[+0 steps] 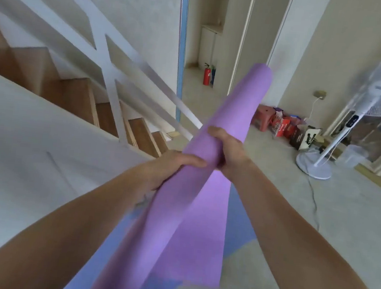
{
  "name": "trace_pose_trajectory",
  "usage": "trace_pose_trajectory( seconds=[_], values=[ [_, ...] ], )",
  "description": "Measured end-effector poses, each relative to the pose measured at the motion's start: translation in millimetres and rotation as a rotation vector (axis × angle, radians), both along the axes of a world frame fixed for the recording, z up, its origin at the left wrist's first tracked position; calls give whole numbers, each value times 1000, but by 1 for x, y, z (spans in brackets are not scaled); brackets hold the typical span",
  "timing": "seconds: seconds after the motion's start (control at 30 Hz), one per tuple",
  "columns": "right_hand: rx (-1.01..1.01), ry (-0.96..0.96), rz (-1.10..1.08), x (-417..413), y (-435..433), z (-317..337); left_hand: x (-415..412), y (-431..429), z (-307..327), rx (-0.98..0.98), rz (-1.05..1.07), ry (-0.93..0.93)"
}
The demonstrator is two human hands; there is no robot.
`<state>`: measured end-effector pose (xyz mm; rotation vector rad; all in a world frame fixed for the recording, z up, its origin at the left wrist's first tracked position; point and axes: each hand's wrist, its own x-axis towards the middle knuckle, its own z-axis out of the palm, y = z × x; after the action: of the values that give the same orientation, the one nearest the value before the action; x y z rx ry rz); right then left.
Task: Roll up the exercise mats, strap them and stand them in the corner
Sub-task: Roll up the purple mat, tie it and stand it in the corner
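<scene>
I see the purple mat (235, 106) rolled and tilted aloft, its loose end hanging over the blue mat (239, 225) flat on the floor. My left hand (170, 168) and right hand (229, 148) each clasp the roll mid-length, from opposite sides.

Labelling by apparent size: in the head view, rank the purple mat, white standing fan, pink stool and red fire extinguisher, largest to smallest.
1. purple mat (nearest the camera, so inflated)
2. white standing fan
3. pink stool
4. red fire extinguisher, farthest back
</scene>
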<state>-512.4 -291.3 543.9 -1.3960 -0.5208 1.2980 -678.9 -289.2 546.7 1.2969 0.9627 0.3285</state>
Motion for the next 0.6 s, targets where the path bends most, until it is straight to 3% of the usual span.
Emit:
trace_pose_trajectory(
  seconds=[0.1,0.2,0.27,0.33,0.47,0.6],
  values=[
    [-93,-183,-195,-20,-8,-31,-6,-16,-47,-108,13,57],
    [-228,-437,-284,-30,-25,-60,0,-38,-88,147,26,280],
    [-332,-519,-297,-39,-39,-76,4,-65,-107,363,-154,469],
    [-391,-559,-269,-49,-52,-88,7,-91,-121,456,-159,563],
    [-327,-555,-142,-48,-79,-102,6,-107,-145,240,101,301],
    [-206,-165,1,-11,-108,-104,7,-114,-143,-81,83,-96]
  ],
)
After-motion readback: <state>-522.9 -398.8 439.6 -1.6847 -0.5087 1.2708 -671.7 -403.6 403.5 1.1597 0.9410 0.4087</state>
